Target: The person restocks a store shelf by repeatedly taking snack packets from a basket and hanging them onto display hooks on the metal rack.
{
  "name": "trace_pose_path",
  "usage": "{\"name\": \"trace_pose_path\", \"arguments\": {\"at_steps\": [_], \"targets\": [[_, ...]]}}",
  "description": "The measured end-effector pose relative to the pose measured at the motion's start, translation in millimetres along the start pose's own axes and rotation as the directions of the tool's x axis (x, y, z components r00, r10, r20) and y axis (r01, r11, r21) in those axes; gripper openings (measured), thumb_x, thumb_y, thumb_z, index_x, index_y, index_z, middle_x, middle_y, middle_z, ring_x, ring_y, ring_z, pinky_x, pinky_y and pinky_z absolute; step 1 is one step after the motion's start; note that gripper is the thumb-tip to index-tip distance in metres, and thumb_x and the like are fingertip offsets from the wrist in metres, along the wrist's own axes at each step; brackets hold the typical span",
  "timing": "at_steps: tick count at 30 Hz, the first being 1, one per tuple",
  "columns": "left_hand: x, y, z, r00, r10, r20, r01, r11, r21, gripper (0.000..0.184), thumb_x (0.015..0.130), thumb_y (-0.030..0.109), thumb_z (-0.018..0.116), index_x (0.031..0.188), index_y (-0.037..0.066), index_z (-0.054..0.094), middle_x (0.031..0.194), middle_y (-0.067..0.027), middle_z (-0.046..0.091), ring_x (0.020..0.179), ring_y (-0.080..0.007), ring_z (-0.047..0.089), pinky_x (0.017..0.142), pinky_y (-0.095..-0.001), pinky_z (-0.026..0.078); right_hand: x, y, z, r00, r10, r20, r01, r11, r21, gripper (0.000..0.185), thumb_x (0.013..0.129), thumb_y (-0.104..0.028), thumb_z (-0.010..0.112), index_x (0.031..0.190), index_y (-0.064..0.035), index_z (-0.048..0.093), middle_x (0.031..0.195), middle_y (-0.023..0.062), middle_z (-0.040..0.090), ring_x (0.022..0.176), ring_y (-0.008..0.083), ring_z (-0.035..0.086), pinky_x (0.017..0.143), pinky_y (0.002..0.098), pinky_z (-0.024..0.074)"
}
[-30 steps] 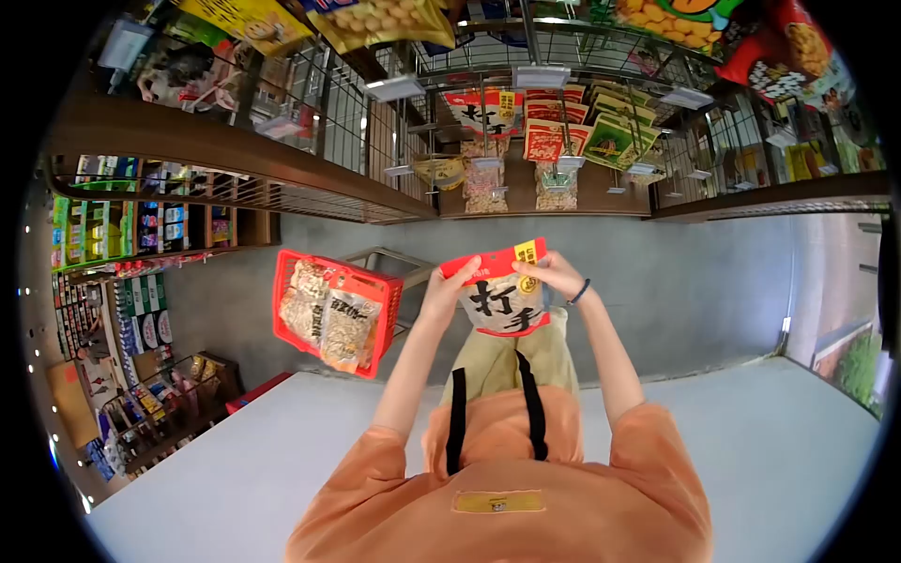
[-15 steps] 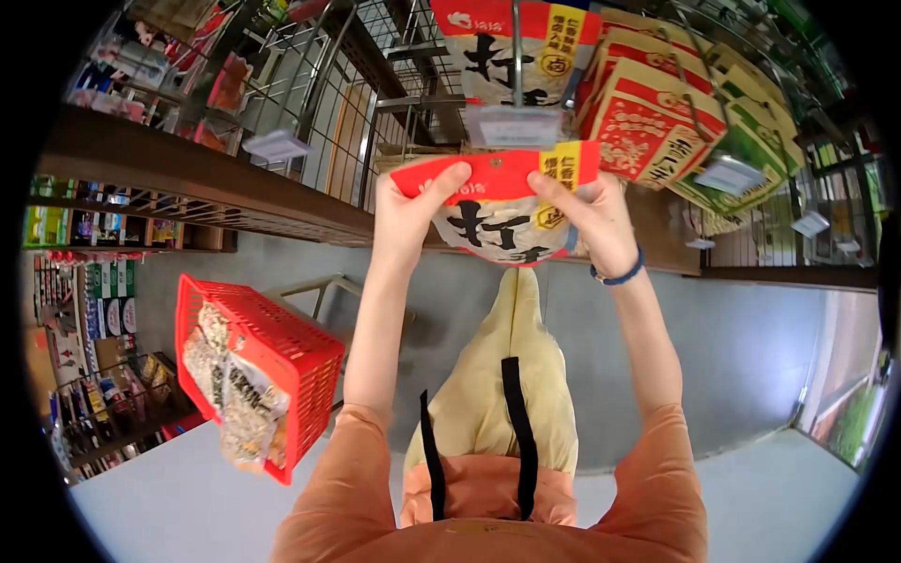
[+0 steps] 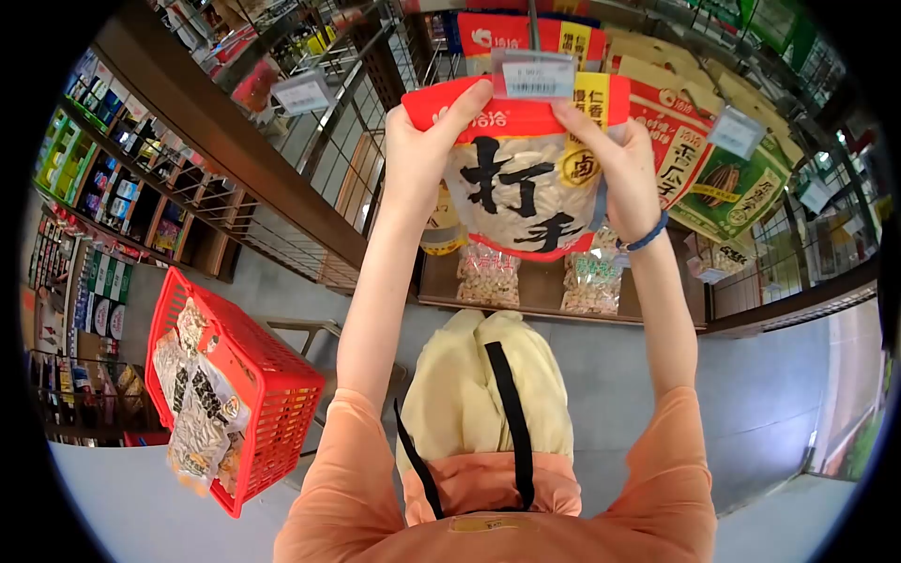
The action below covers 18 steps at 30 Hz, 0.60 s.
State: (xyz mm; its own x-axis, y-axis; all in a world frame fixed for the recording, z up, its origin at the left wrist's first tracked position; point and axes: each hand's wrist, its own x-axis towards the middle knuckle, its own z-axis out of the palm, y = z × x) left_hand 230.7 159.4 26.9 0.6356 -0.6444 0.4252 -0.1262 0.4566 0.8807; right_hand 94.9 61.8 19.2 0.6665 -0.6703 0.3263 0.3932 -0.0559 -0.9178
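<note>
Both my hands hold up a red and white snack bag [image 3: 526, 178] with large black characters and a yellow strip. My left hand [image 3: 427, 141] pinches its top left corner, and my right hand [image 3: 624, 169], with a blue band at the wrist, grips the top right side. The bag's top edge is right at a price tag [image 3: 535, 75] on a shelf hook. Behind it hangs a similar red bag [image 3: 493, 34]. Red and green snack bags [image 3: 727, 188] hang to the right of my right hand.
A red basket [image 3: 272, 375] with several clear bags of nuts [image 3: 202, 422] stands at lower left. Small clear bags [image 3: 488, 277] sit on the low brown shelf [image 3: 544, 286]. A brown rail [image 3: 225, 141] runs at upper left; more stocked shelves [image 3: 113, 197] lie far left.
The bag and both hands have moved up and away from my body, to the hanging display. The shelf now appears nearer, and the basket sits lower and further left in view.
</note>
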Motion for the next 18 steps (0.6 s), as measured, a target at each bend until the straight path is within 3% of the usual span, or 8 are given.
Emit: {"name": "trace_pose_path", "arguments": {"at_steps": [3,7,11,18], "targets": [[4.3,7.7,-2.1,0.998,-0.053,0.034,0.052,0.998,0.037,0.028,0.07,0.022,0.067,0.085,-0.002,0.061,0.076,-0.004,0.061,0.066,-0.0069,0.055,0.061,-0.0204,0.043,6.9,-2.6,2.2,0.999,0.002,-0.038,0.002,0.995,0.102,0.019,0.075,-0.017,0.062,0.081,0.0004,0.061,0.074,0.0031,0.061,0.062,0.0045,0.055,0.055,0.0174,0.0422],[6.9,8.7,-3.3,0.997,-0.039,0.065,0.036,0.998,0.046,0.029,0.07,0.024,0.067,0.083,0.0,0.061,0.075,-0.0034,0.061,0.065,-0.0064,0.054,0.06,-0.0198,0.042,10.8,-1.6,0.6,1.0,0.002,-0.02,0.0,0.992,0.129,0.021,0.074,-0.018,0.062,0.082,0.0006,0.061,0.072,0.0029,0.061,0.061,0.0048,0.056,0.055,0.0177,0.0423],[6.4,4.8,-1.3,0.996,-0.083,0.024,0.082,0.996,0.034,0.028,0.071,0.025,0.066,0.082,0.0,0.061,0.074,-0.001,0.059,0.065,-0.0051,0.052,0.061,-0.0196,0.04,11.1,2.6,-3.4,0.999,-0.029,-0.044,0.029,1.0,0.011,0.021,0.074,-0.018,0.063,0.083,0.0011,0.061,0.073,0.0023,0.061,0.061,0.0033,0.054,0.055,0.0164,0.0405],[9.8,-4.4,1.1,0.998,-0.048,0.034,0.046,0.998,0.034,0.025,0.074,0.021,0.063,0.084,-0.001,0.059,0.074,-0.0002,0.058,0.066,-0.0049,0.051,0.061,-0.0201,0.039,13.8,-1.8,-3.7,0.998,-0.04,-0.057,0.045,0.995,0.088,0.023,0.072,-0.019,0.064,0.084,0.0004,0.06,0.076,0.003,0.061,0.064,0.0049,0.055,0.057,0.0178,0.0412]]}}
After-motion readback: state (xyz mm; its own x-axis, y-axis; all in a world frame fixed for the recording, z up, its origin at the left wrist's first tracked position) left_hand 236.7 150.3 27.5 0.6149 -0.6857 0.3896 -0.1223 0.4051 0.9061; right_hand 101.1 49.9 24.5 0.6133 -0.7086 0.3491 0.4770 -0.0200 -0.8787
